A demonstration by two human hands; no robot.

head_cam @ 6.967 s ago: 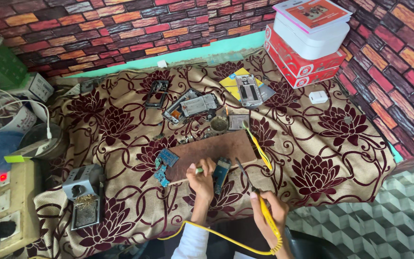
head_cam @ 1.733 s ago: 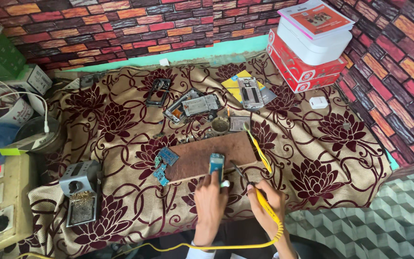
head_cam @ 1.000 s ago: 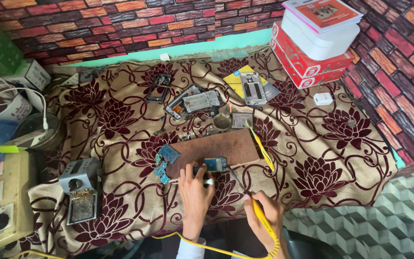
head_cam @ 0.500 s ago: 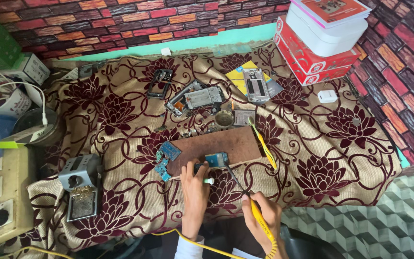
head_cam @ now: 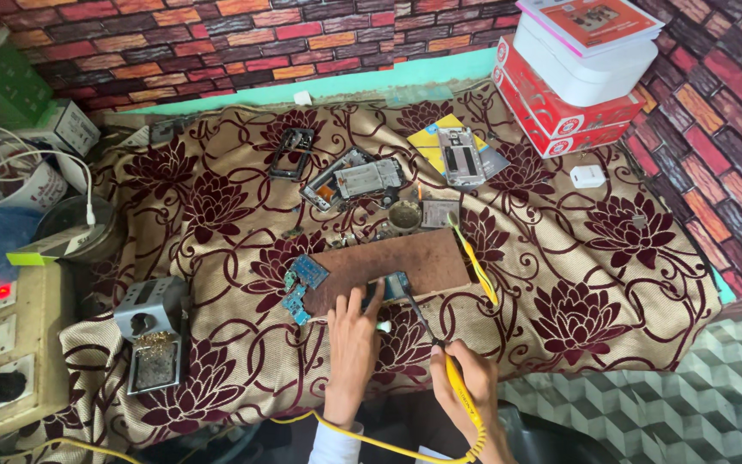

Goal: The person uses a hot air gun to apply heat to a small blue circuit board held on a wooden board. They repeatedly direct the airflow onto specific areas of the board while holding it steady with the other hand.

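Note:
My left hand rests on the floral cloth and pins a small blue circuit board against the near edge of a brown wooden board. My right hand grips a yellow soldering iron; its dark tip reaches up to the circuit board. The iron's yellow cord runs off below my wrists. Two more blue circuit boards lie at the wooden board's left end.
A floral cloth covers the low table. Opened phone bodies and a phone frame lie further back, red and white boxes at the back right, a soldering stand at the left, a socket box beyond it.
My left hand laid the circuit board flat at the wooden board's near edge and now presses it there. My right hand brought the iron's tip in to it.

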